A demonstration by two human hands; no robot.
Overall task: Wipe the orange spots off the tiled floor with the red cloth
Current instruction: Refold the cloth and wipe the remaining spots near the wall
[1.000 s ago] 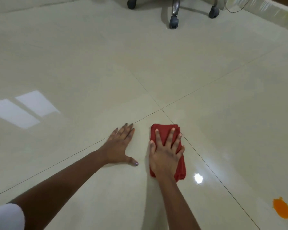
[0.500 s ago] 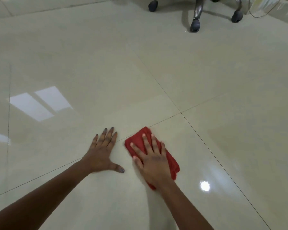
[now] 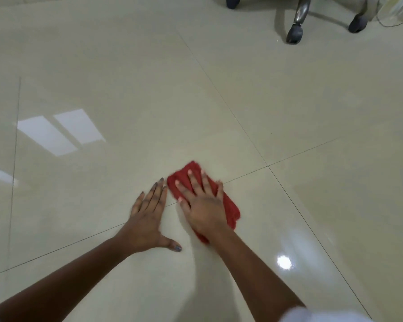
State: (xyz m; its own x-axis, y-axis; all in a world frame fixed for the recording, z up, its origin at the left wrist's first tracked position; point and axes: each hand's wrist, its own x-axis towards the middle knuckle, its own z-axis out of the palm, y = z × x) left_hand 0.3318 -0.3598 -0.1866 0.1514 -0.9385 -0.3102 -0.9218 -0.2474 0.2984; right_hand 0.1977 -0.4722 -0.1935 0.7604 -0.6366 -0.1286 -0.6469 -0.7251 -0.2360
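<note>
The red cloth (image 3: 230, 209) lies flat on the glossy beige tiled floor (image 3: 126, 77), across a grout line. My right hand (image 3: 201, 203) presses down on it with straight, spread fingers, covering most of it. Just left of the cloth, my left hand (image 3: 148, 217) rests palm-down on the bare tile, fingers straight and thumb out to the right. Its fingertips almost touch the cloth's left edge. No orange spot shows in this view.
An office chair's metal legs and dark casters (image 3: 294, 34) stand at the far right of the floor, with a thin cable (image 3: 391, 24) beside them. Window glare (image 3: 61, 133) and a lamp reflection (image 3: 284, 261) shine on the tiles.
My right hand has slid the cloth leftward and away, turning it diagonal, close to my left hand. The view has swung left, so the orange spot at lower right has left the frame.
</note>
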